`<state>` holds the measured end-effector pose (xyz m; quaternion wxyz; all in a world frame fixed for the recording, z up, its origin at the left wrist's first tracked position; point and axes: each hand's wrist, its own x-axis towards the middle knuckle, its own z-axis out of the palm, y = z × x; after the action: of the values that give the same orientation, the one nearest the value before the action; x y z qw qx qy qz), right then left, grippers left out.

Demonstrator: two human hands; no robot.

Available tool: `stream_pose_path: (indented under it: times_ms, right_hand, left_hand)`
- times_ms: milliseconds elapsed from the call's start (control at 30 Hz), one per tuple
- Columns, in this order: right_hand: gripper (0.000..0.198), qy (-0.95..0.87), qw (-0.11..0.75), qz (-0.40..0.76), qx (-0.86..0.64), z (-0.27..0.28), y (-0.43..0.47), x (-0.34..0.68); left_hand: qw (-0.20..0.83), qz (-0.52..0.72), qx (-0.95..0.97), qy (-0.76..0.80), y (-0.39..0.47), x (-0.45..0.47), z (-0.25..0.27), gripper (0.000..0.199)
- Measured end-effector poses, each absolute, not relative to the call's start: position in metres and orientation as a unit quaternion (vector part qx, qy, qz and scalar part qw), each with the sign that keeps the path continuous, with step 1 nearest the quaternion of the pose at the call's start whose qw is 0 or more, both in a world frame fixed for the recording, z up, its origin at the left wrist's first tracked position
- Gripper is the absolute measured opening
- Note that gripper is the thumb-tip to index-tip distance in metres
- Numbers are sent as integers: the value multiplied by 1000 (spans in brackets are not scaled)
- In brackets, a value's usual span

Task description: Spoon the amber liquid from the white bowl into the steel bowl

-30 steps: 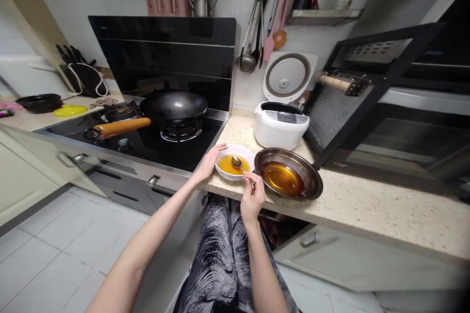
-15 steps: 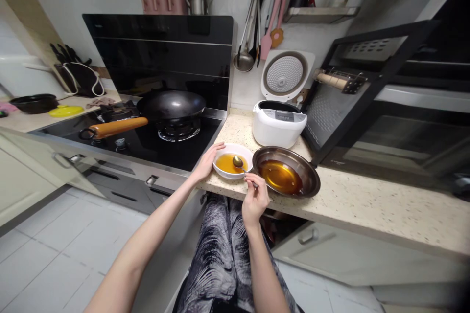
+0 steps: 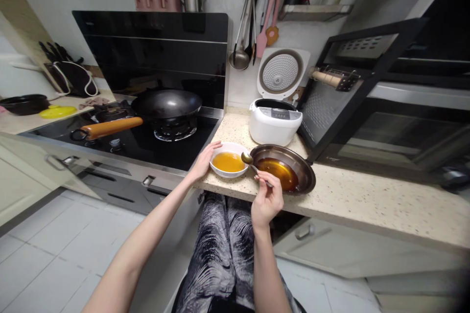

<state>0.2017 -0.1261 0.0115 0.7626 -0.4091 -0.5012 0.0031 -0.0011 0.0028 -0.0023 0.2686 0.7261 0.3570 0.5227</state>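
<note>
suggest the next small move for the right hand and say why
Probably ease the spoon rightward until its head is fully over the metal bowl. The right hand holds it near the right rim of the white bowl, close to the metal bowl's edge, so a drip might miss both; amber liquid lies in each.

shiny metal spoon [image 3: 246, 158], smooth glossy bowl [image 3: 228, 174], polished metal basin [image 3: 305, 171], speckled stone-like counter [image 3: 367, 195]

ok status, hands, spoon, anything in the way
Left fingers on round white bowl. Right fingers pinching small metal spoon at the bowl's right edge. Dark round metal basin close alongside; nothing visibly blocking.
</note>
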Motion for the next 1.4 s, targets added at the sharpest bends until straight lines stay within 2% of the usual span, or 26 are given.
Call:
stream_pose_path:
  times_ms: [300, 600, 767, 933, 1067, 1167, 1400]
  right_hand:
    - [10, -473, 766, -45, -434, 12, -125, 228]
    - [10, -530, 707, -141, -447, 10, -124, 241]
    - [24, -611, 661, -169, -401, 4, -121, 250]
    - [45, -690, 591, -148, -389, -2, -123, 262]
    - [49, -717, 563, -138, -387, -4, -124, 265]
    - [47, -703, 578, -146, -387, -2, -124, 263]
    - [24, -598, 689, -155, -378, 9, -128, 238]
  left_hand:
    - [264, 520, 724, 367, 2, -1, -2, 48]
    - [269, 523, 720, 368, 2, 0, -2, 49]
    - [267, 518, 722, 373, 2, -1, -1, 49]
    - [266, 519, 723, 371, 2, 0, -1, 50]
    - [263, 521, 722, 370, 1, 0, -1, 50]
    - [266, 520, 723, 370, 0, 1, 0, 50]
    - [271, 517, 725, 367, -1, 0, 2, 51]
